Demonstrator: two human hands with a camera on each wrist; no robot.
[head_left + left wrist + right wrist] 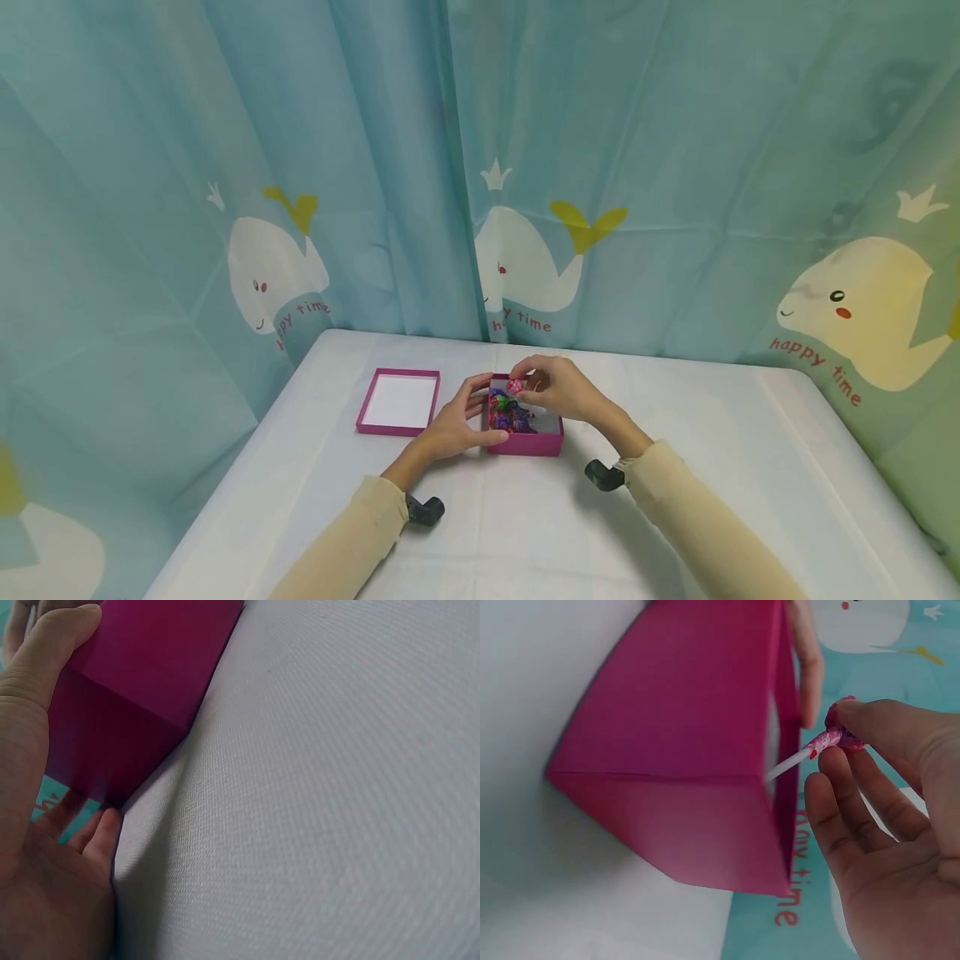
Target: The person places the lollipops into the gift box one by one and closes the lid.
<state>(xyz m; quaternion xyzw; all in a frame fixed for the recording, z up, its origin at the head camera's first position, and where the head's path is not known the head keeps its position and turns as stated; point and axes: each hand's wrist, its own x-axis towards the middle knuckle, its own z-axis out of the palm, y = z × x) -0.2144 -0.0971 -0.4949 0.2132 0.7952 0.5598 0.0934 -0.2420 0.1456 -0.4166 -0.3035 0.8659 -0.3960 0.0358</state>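
A magenta box [525,445] stands uncovered on the table, with several wrapped lollipops [512,417] in dark purple, red and green inside, mostly on its left side. My left hand [452,423] grips the box at its left, the thumb along the front wall and the fingers round the left side. Over the box's far part, my right hand [561,388] pinches a pink-wrapped lollipop [827,738] by its head between thumb and fingers. Its white stick [789,764] points down past the box rim in the right wrist view.
The box's lid [397,431], magenta-rimmed with a white inside facing up, lies left of the box. A white cloth covers the table [720,467]. Behind it hangs a blue-green curtain [405,167] printed with whales.
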